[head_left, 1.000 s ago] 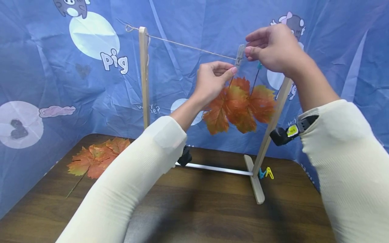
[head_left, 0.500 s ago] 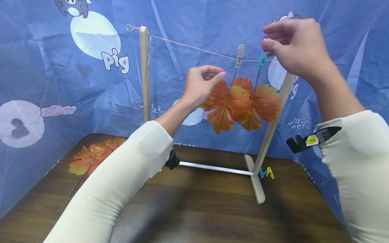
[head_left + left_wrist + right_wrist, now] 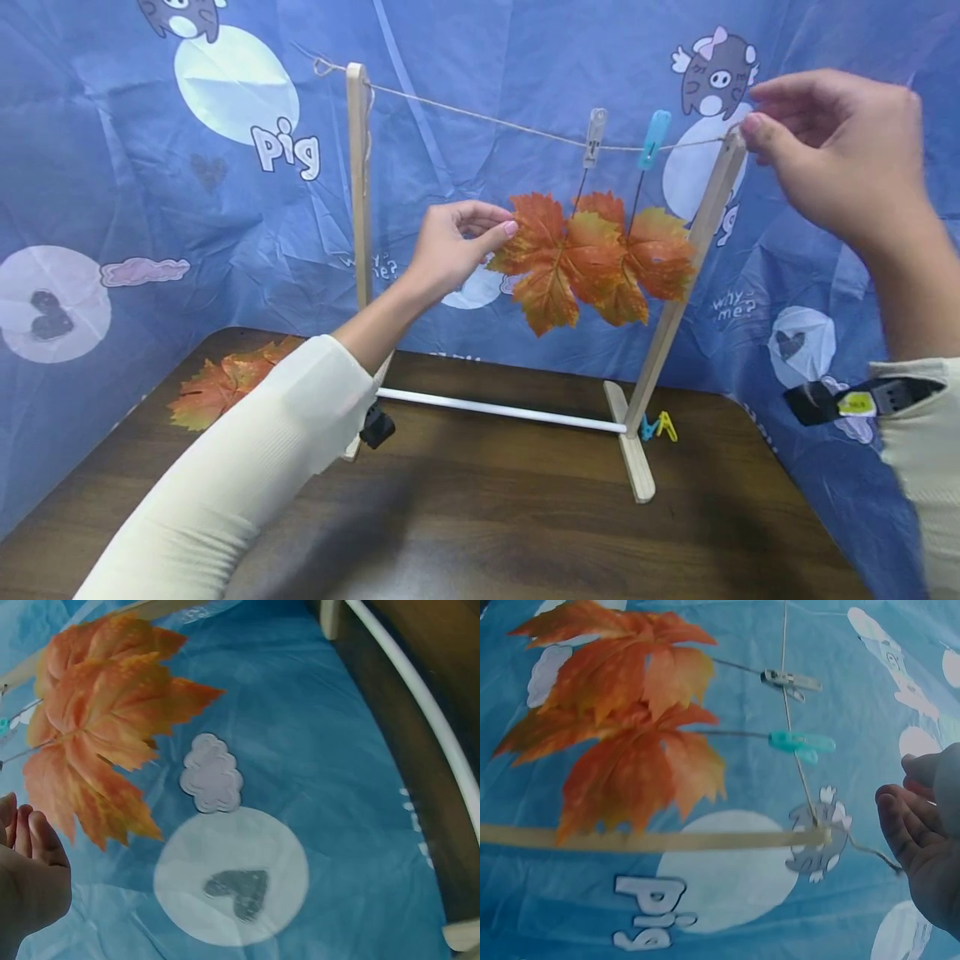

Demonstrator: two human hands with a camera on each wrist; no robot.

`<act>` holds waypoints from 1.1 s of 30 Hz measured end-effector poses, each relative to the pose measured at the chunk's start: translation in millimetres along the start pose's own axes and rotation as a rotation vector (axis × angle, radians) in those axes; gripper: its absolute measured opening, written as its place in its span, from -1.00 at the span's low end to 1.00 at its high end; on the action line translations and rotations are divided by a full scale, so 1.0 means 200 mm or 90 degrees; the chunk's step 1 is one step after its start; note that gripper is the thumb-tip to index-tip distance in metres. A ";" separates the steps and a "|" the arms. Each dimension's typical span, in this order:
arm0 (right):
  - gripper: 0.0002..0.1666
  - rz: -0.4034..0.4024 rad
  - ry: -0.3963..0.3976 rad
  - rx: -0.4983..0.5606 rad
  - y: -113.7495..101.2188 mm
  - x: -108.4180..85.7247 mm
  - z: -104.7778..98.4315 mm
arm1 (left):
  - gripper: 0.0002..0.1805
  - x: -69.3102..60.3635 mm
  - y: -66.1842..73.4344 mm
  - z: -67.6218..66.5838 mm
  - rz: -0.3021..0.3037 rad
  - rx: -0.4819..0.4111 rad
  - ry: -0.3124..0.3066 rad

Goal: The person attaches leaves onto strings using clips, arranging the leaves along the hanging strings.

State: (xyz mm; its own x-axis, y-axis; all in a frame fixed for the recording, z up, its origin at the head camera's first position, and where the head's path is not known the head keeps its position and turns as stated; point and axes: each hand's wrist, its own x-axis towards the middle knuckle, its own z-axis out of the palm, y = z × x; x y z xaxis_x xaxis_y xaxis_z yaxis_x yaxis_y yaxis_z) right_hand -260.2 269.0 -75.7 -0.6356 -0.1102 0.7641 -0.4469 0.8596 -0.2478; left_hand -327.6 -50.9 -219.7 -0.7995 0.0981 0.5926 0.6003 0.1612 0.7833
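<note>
Two orange artificial maple leaves hang by their stems from a string (image 3: 480,117). A clear clothespin (image 3: 595,137) holds the left leaf (image 3: 551,258), and a turquoise clothespin (image 3: 654,140) holds the right leaf (image 3: 660,254), which is partly covered by the other. My left hand (image 3: 453,250) is beside the left leaf, its fingers loosely bent with nothing between them; the left wrist view has this hand (image 3: 34,870) a little apart from the leaf. Near the top of the right post (image 3: 693,250) is my right hand (image 3: 855,158), holding nothing. In the right wrist view, the hand (image 3: 930,825) is apart from the string.
Another orange leaf (image 3: 225,379) lies on the brown table (image 3: 480,517) at left, partly behind my sleeve. Blue and yellow clothespins (image 3: 665,427) lie by the right foot (image 3: 637,467) of the wooden stand. A white rod (image 3: 502,409) joins the posts low down.
Both hands have drawn away from the clear clothespin: the left moved down and left, the right moved right past the turquoise clothespin. The left leaf stays hanging on the string.
</note>
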 end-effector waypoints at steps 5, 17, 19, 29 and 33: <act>-0.59 -0.035 0.033 0.026 0.13 -0.12 -0.02 | -0.75 -0.09 -0.08 -0.06 -0.005 0.065 -0.041; -0.66 0.002 0.012 -0.004 0.45 -0.44 0.10 | -0.83 -0.36 -0.28 -0.25 -0.022 0.180 -0.168; -0.67 -0.001 0.004 -0.010 0.51 -0.49 0.13 | -0.84 -0.40 -0.32 -0.29 -0.025 0.188 -0.187; -0.81 -0.015 -0.030 0.036 0.76 -0.72 0.34 | -0.85 -0.54 -0.50 -0.50 -0.059 0.247 -0.280; -0.82 -0.023 -0.066 0.039 0.85 -0.81 0.43 | -0.85 -0.58 -0.56 -0.57 -0.079 0.268 -0.309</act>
State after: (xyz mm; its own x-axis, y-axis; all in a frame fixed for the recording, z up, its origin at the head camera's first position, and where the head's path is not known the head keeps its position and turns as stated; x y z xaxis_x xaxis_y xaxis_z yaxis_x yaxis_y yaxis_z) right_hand -288.2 390.0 -292.7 -0.6786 -0.1937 0.7085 -0.5063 0.8221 -0.2602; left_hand -299.8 -192.2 -356.1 -0.8390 0.4703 0.2736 0.5236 0.5611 0.6411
